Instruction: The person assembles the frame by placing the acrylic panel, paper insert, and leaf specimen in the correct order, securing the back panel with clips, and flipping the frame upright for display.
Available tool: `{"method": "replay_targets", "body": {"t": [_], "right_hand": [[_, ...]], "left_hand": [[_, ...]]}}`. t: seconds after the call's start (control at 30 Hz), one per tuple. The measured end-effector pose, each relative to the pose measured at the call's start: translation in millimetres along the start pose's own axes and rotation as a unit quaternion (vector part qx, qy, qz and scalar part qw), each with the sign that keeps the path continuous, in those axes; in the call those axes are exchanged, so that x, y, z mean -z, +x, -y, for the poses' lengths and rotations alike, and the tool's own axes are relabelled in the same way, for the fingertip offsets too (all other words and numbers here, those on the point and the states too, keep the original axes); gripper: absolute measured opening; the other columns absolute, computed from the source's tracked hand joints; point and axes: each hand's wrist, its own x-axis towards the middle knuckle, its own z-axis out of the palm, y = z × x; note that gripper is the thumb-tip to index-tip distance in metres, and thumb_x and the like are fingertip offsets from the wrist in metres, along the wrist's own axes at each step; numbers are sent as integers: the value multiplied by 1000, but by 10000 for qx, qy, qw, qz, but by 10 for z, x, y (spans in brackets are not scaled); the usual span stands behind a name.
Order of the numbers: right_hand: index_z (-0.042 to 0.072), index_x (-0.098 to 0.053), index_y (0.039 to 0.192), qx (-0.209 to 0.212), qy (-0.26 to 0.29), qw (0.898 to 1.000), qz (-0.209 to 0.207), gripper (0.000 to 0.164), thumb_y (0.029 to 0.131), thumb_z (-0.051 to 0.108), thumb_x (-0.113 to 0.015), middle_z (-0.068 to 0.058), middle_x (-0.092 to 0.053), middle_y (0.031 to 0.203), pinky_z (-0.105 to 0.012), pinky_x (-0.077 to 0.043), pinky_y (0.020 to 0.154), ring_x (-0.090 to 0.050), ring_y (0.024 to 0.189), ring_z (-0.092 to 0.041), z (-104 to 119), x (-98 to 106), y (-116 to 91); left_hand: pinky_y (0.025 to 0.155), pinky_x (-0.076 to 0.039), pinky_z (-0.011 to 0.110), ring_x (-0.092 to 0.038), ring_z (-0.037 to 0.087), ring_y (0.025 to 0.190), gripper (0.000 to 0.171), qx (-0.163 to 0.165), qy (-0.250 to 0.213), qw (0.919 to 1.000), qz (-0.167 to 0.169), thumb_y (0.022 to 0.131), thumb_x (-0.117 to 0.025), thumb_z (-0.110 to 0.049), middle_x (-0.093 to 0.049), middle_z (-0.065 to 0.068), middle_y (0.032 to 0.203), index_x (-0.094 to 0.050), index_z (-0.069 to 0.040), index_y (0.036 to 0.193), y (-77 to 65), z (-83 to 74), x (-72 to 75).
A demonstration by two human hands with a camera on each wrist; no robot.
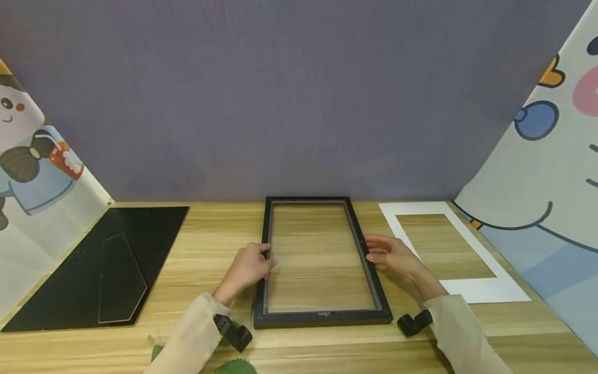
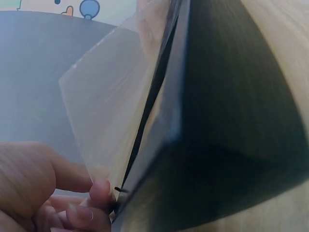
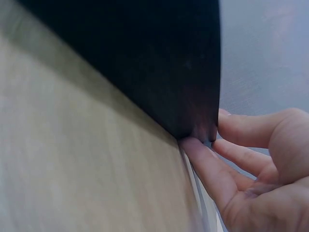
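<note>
A black picture frame [image 1: 322, 318] lies in the middle of the wooden table, its short side towards me. On its left side rests my left hand [image 1: 249, 266], thumb over the inner edge and index finger on the bar. Close by in the left wrist view, a clear sheet [image 2: 104, 101] slants up beside the frame's edge, with the left fingers [image 2: 82, 215] at its lower corner. My right hand [image 1: 392, 255] holds the frame's right side between thumb and fingers. The right wrist view shows these fingertips [image 3: 193, 147] around the frame's dark edge.
A black backboard [image 1: 60, 280] with a fold-out stand lies at the left. To the right is a white mat [image 1: 486, 293] with a rectangular cutout. Green leaves [image 1: 235, 366] show at the front edge. A grey wall [image 1: 299, 104] rises behind the table, with cartoon-printed panels at both sides.
</note>
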Motion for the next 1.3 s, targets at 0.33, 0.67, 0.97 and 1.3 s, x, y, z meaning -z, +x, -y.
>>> {"method": "replay_targets", "body": {"t": [0.33, 0.67, 0.97, 1.3], "right_hand": [[-6, -31, 144, -106, 33, 9999, 82, 62, 92, 10, -61, -34, -35, 143, -39, -55, 85, -41, 128, -47, 12, -5, -13], [-7, -32, 144, -93, 2, 9999, 40, 61, 93, 10, -60, -34, -35, 143, -35, -55, 85, -41, 128, -47, 15, -24, -15], [-7, -31, 144, -75, 0, 10000, 65, 62, 93, 10, -60, -34, -34, 143, -36, -55, 85, -41, 128, -47, 10, -8, -7], [-7, -32, 144, -81, -8, 10000, 26, 61, 93, 10, -60, -35, -35, 143, -36, -55, 85, -42, 127, -47, 5, -16, 3]], "left_hand": [[43, -29, 23, -32, 10, 36, 56, -100, 302, 9994, 156, 89, -66, -14, -53, 0, 44, -45, 6, 137, 32, 2, 35], [42, -31, 23, -39, 10, 41, 55, -302, 782, 9964, -122, 89, -68, -16, -52, -1, 51, -47, 2, 136, 63, 31, -14], [43, -34, 23, -43, 10, 44, 54, -493, 1088, 9927, -153, 90, -67, -19, -55, -2, 56, -48, 4, 134, 62, 35, -27], [64, -53, 34, -62, 17, 62, 58, -477, 1348, 9895, -189, 88, -69, -23, -71, 19, 85, -50, 10, 131, 66, 47, -27]]}}
